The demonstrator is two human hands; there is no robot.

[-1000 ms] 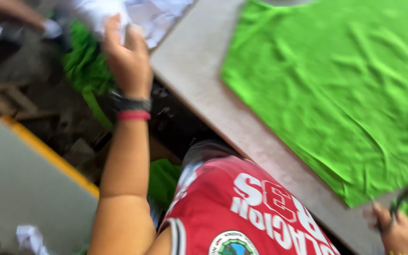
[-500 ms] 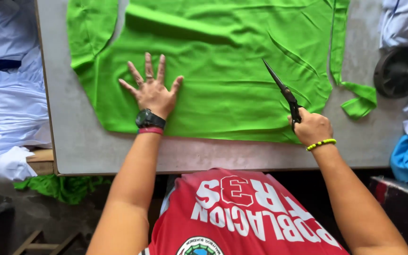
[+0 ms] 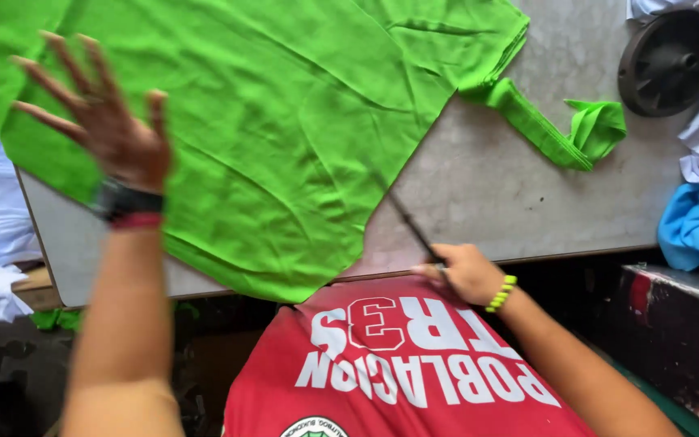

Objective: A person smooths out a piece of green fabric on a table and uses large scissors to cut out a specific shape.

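With the left hand [image 3: 111, 133] hovering spread and empty, the right hand [image 3: 467, 273] is gripping scissors [image 3: 414, 231] at the bench's [image 3: 519, 194] near edge, risking snagging the unpinned green fabric [image 3: 269, 137].

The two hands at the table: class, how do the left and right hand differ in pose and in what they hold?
The left hand is raised, fingers spread, empty above the green fabric; the right hand is closed on scissors at the table edge. The left wrist bears a watch, the right a yellow bead bracelet. Both are bare.
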